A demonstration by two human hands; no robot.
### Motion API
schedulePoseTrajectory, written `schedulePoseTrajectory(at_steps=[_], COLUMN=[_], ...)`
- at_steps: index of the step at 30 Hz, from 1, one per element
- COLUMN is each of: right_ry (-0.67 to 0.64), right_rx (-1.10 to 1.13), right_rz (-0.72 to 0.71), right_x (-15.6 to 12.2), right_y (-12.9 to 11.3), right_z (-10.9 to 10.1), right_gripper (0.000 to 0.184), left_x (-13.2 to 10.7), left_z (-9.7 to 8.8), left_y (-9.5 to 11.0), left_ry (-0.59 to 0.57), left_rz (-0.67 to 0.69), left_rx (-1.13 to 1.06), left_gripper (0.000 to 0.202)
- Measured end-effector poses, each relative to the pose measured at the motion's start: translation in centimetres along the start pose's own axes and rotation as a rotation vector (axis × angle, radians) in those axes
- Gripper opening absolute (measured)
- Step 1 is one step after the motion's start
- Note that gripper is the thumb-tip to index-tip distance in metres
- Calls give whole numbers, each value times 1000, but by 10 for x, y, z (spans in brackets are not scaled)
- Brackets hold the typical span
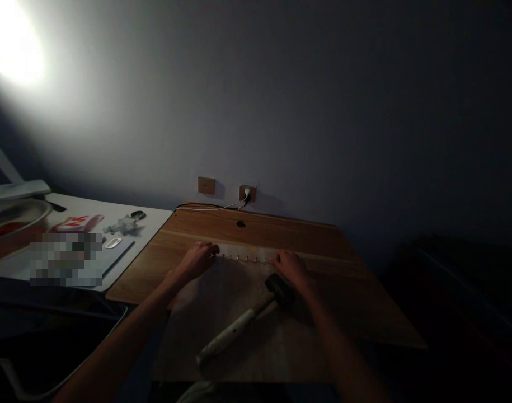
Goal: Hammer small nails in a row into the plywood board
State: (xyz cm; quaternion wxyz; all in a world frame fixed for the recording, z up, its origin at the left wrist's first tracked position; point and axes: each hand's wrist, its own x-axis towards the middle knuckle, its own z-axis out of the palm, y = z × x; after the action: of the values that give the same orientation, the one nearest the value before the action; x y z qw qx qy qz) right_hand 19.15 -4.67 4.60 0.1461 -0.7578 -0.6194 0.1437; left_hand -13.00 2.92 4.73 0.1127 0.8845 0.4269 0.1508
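Note:
A pale board (pixel 239 330) lies on a wooden desk (pixel 356 296), with a row of small nails (pixel 247 259) standing along its far edge. My left hand (pixel 200 259) rests at the left end of that row, fingers curled down onto the board. At the right end of the row my right hand (pixel 290 266) lies palm down, fingers bent over the edge. Whether either hand holds something is hidden in the dim light. A mallet (pixel 243 326) with a black head and a pale handle lies on the board between my forearms, untouched.
A white side table (pixel 153 215) at the left carries a bowl (pixel 12 215), a red item (pixel 73 223) and small clutter. Wall sockets (pixel 247 193) with a white cable sit behind the desk. The right side of the room is dark.

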Motion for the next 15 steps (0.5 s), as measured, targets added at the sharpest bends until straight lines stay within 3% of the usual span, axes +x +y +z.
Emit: schedulePoseTrajectory(at_steps=[7, 12, 15], right_ry=[41, 69, 55], right_rx=[491, 912, 997], right_rz=[59, 139, 182], right_x=[6, 9, 10], right_y=[11, 23, 25], right_z=[-2, -2, 1], right_gripper=[34, 38, 38], left_x=[3, 5, 8], left_z=[-7, 4, 11], left_y=[3, -5, -9], left_ry=[18, 55, 131], left_rz=[-3, -32, -49], left_rx=[-51, -156, -282], left_gripper=[21, 21, 17])
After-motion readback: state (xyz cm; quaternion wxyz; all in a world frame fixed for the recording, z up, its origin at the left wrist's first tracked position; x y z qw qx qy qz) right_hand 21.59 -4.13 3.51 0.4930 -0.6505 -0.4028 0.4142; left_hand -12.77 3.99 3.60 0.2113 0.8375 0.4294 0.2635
